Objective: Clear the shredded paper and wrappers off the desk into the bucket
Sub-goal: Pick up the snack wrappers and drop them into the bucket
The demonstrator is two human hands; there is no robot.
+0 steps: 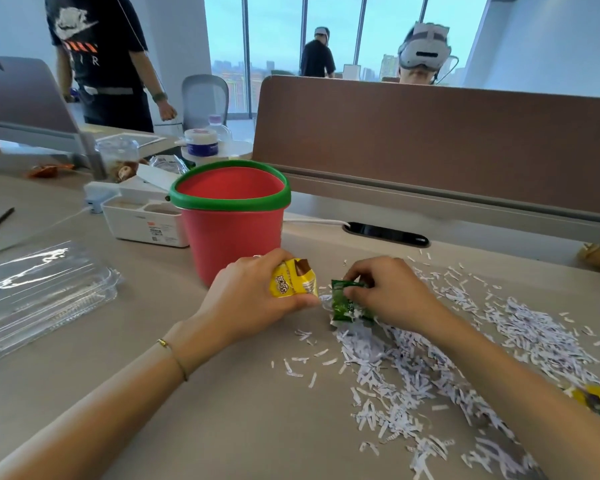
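A red bucket [232, 233] with a green rim stands on the desk just behind my hands. My left hand [253, 296] is closed around a yellow wrapper [293, 278] in front of the bucket. Fingers of my right hand [385, 292] pinch a green wrapper [347, 304] that rests on the desk at the edge of the shredded paper [465, 341]. The white shreds spread over the desk's right half, under and around my right forearm. Another yellow wrapper [598, 403] lies among the shreds at the far right edge.
Clear plastic clamshell boxes [42, 292] lie at the left. A white box [142, 220] sits left of the bucket, with jars and bags behind it. A brown partition [430, 140] closes the desk's far side, with a cable slot [385, 233] below it. People stand and sit beyond.
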